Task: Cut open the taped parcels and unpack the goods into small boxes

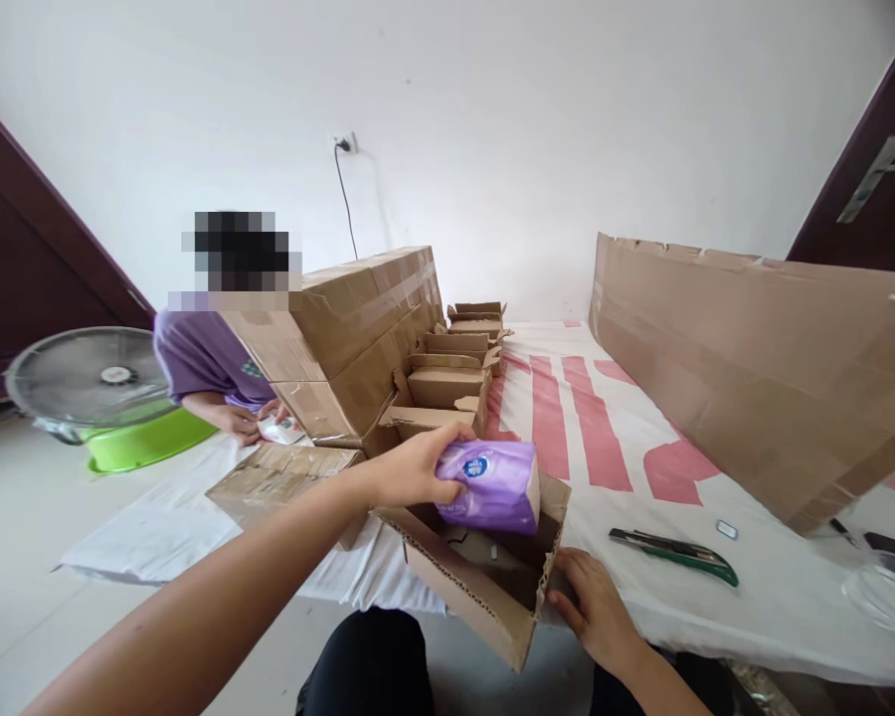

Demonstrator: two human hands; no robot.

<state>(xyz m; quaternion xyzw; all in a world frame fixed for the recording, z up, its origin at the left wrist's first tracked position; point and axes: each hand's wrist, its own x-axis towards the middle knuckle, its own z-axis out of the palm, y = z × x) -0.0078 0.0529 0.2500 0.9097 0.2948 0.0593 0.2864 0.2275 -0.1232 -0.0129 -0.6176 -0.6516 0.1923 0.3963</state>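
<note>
My left hand (422, 467) grips a purple soft pack of tissues (503, 487) by its left end. It holds the pack at the mouth of an open cardboard box (454, 587), which juts over the table's near edge. The pack partly covers the inside of the box, where a small white piece shows on the bottom. At the box's right side, my right hand (593, 607) has its fingers bent against the cardboard wall; part of its grip is hidden.
A green box cutter (675, 555) lies on the table right of my right hand. Several open boxes (451, 383) line up beside stacked closed cartons (358, 338). A large cardboard sheet (746, 368) stands at right. Another person (209, 353) handles something white at left, near a fan (82, 378).
</note>
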